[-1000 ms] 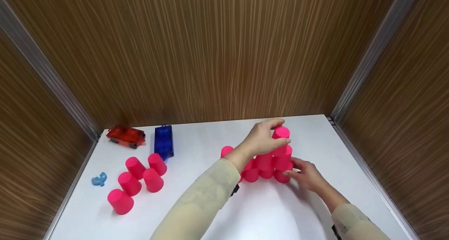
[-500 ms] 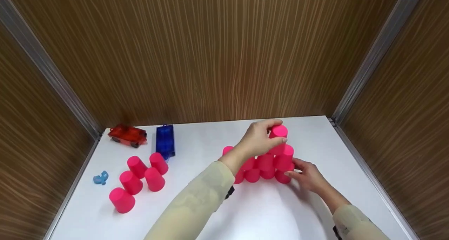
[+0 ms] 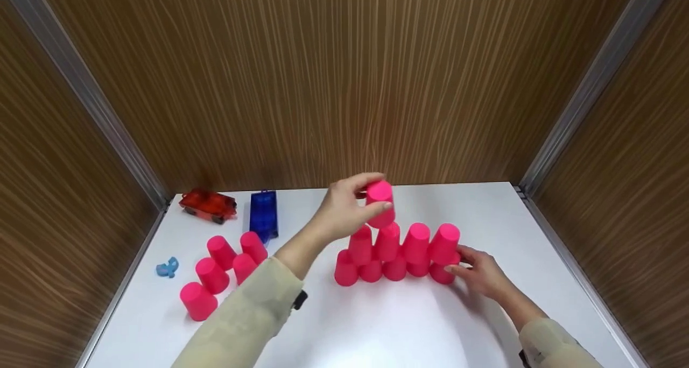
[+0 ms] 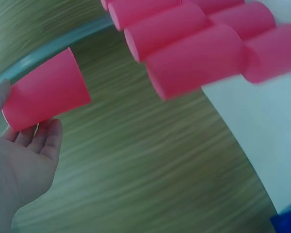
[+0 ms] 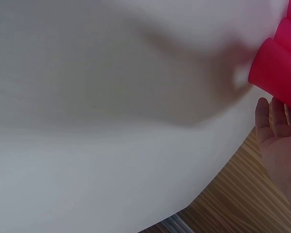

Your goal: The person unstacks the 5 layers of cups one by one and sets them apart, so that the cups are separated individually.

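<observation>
In the head view my left hand (image 3: 342, 209) grips a pink cup (image 3: 380, 192) upside down above the left half of a two-level row of pink cups. The left wrist view shows thumb and fingers on opposite sides of that cup (image 4: 48, 92). Several upturned cups form the upper level (image 3: 416, 242), standing on a lower level (image 3: 394, 268). My right hand (image 3: 487, 276) reaches the row's right end, its fairly straight fingers and thumb beside the end lower cup (image 3: 441, 274). Fingertips appear to touch a cup (image 5: 279, 70) in the right wrist view; the thumb is hidden there.
Several upturned pink cups (image 3: 212, 275) stand on the left of the white table (image 3: 377, 325), partly behind my left sleeve. A red toy car (image 3: 209, 205), a blue toy wagon (image 3: 264, 213) and a small light-blue piece (image 3: 168, 267) lie behind and beside them. Wood-grain walls (image 3: 344, 88) enclose the table.
My left hand has carried its cup leftward, from above the row's right end to above its left half, uncovering the upper cups. The right hand stays at the right end.
</observation>
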Demonstrator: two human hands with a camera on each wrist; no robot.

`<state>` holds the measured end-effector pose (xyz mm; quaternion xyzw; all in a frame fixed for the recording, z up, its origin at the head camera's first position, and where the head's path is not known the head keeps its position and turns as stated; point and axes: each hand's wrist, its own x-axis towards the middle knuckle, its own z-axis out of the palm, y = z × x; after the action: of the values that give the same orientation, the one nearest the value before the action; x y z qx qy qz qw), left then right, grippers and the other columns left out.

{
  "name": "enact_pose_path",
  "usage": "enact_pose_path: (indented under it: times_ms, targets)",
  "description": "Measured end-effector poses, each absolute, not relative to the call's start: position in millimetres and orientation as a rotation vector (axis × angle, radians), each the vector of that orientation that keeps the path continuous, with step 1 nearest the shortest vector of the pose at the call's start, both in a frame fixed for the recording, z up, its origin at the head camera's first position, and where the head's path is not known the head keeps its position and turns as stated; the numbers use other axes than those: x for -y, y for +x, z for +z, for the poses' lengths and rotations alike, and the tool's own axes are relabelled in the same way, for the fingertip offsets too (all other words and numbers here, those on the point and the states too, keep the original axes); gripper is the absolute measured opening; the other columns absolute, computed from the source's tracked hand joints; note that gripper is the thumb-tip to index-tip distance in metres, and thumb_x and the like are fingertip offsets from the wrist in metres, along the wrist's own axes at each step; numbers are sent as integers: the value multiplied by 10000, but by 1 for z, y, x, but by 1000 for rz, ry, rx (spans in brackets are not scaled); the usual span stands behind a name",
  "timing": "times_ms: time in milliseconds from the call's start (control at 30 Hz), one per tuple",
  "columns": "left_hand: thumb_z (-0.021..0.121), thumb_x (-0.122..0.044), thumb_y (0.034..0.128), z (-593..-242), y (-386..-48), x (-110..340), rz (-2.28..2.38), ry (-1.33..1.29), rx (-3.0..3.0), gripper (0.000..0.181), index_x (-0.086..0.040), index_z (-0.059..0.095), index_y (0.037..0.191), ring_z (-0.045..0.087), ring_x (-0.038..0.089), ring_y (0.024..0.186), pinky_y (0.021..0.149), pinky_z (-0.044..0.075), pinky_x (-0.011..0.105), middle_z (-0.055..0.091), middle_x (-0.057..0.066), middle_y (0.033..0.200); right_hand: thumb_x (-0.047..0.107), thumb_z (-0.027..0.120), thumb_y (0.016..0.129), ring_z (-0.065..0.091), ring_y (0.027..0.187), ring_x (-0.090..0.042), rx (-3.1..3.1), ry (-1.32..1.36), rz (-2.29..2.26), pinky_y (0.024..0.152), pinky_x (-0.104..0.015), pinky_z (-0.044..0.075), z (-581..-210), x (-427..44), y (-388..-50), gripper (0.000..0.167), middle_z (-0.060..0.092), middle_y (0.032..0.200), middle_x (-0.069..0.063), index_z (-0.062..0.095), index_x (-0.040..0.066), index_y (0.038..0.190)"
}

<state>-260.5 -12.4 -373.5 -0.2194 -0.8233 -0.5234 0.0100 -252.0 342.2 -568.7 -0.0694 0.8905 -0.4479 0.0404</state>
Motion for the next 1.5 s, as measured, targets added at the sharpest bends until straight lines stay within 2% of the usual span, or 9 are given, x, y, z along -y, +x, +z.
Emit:
enact_pose_path:
  times_ms: [300,600,767,1000,1333,1500]
  targets:
    - [844,-216,932,-377,-247,85,-1563,-578,2517,602,-127,616,1482,650,223,1191,904,624,392,670,29,1324,181,789,980,616,1295,-458,-2720,-209,-1365,1027,-525,562,-567,-342,-256,627,676,1342,-210,534,-43,1507]
    - [866,-274,915,-411,-221,156,-1518,-249,2615,680,-182,581,1525,612,296,1273,917,622,466,620,74,1426,161,793,975,644,1253,-449,-2739,-225,-1377,984,-487,591,-567,-344,-256,599,695,1303,-208,555,-53,1481]
    - [878,-321,899,-432,-207,186,-1554,-35,2675,742,-209,546,1553,567,336,1321,924,616,489,592,99,1462,181,793,977,634,1272,-456,-2742,-222,-1362,1007,-502,577,-568,-344,-256,613,683,1331,-218,548,-47,1491]
    - [861,-283,919,-455,-191,220,-1544,106,2680,751,-158,512,1572,550,370,1346,976,594,505,562,140,1492,176,794,976,630,1275,-466,-2750,-236,-1352,1025,-530,560,-568,-344,-257,627,684,1329,-225,536,-66,1494]
    - [836,-245,946,-489,-173,249,-1548,284,2704,700,-90,524,1553,579,393,1321,1033,557,478,592,197,1467,205,789,983,626,1285,-437,-2724,-191,-1362,1016,-491,574,-567,-343,-255,628,677,1341,-200,537,-30,1508]
    - [836,-254,946,-503,-166,254,-1529,380,2743,723,-77,505,1564,564,421,1333,1050,541,496,579,222,1476,172,791,979,650,1253,-431,-2738,-224,-1378,979,-446,596,-567,-343,-255,617,690,1319,-211,541,-59,1494]
